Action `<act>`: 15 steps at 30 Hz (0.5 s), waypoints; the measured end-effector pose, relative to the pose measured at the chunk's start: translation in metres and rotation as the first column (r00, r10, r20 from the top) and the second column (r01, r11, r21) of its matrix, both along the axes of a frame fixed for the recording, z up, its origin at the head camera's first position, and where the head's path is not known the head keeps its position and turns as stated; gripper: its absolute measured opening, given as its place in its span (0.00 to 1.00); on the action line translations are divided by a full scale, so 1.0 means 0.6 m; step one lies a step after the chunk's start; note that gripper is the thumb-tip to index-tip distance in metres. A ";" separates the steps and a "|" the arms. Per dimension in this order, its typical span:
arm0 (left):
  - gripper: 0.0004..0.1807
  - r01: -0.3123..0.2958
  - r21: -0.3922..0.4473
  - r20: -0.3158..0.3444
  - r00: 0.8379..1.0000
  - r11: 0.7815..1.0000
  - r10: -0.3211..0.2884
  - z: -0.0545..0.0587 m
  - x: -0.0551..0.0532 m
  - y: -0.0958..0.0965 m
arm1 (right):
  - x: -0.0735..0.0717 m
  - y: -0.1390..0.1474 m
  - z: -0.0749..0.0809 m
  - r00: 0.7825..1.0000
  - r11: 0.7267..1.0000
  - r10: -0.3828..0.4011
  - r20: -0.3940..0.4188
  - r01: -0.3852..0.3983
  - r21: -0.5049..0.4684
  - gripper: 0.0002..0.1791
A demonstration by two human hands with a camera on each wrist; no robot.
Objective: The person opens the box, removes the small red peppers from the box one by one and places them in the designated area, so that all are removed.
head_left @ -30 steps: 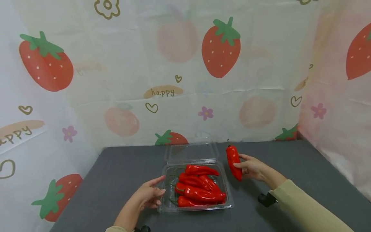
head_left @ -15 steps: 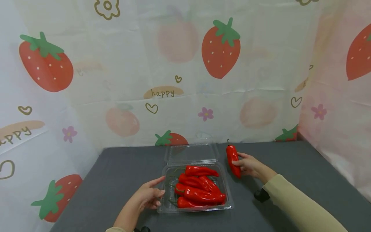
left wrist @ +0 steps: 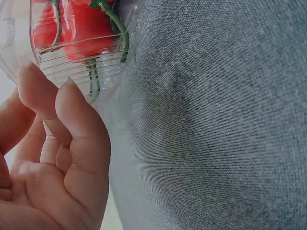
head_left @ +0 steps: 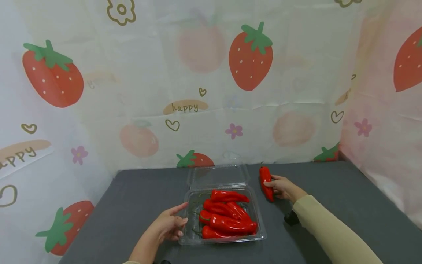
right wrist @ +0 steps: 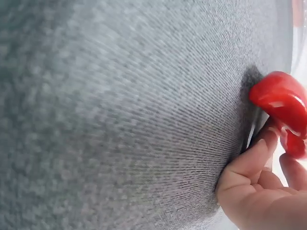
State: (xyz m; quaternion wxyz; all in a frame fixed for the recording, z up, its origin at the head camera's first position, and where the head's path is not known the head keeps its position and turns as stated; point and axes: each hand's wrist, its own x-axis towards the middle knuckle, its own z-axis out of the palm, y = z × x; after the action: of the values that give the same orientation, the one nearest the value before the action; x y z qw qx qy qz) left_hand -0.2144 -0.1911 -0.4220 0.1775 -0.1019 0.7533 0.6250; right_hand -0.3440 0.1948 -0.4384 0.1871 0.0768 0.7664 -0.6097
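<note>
Pepper (head_left: 266, 184) is pinched in my right hand (head_left: 282, 187), just right of the clear box (head_left: 261, 220). My left hand (head_left: 167, 223), relaxed and unclenched, is at the box's left edge; I note more peppers (head_left: 230, 224) inside, lid (head_left: 217, 176) folded back behind

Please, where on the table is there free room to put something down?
The grey table is bare between the left hand and left sheet, and between the right sleeve and right sheet. Crowded: the middle, with the open box of red peppers and the right hand holding another pepper.
</note>
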 end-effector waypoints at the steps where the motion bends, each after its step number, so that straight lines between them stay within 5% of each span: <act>1: 0.35 0.004 0.001 -0.006 1.000 1.000 -0.004 -0.001 0.001 0.000 | 0.000 0.000 -0.001 1.000 1.000 0.000 0.000 0.000 0.009 0.42; 9: 0.36 0.023 0.006 -0.024 0.999 1.000 -0.023 -0.002 0.003 0.000 | -0.003 0.001 -0.003 0.998 0.991 0.061 -0.018 -0.059 0.118 0.42; 15: 0.35 0.018 -0.002 -0.024 1.000 1.000 -0.018 -0.001 0.002 0.002 | -0.009 0.008 -0.004 0.995 0.988 0.100 0.003 -0.100 0.115 0.39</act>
State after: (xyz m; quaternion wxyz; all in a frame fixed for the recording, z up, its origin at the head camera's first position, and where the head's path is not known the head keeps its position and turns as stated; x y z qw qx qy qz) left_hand -0.2129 -0.1900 -0.4228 0.1740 -0.0875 0.7568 0.6239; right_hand -0.3496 0.1995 -0.4409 0.2116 0.0482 0.8034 -0.5545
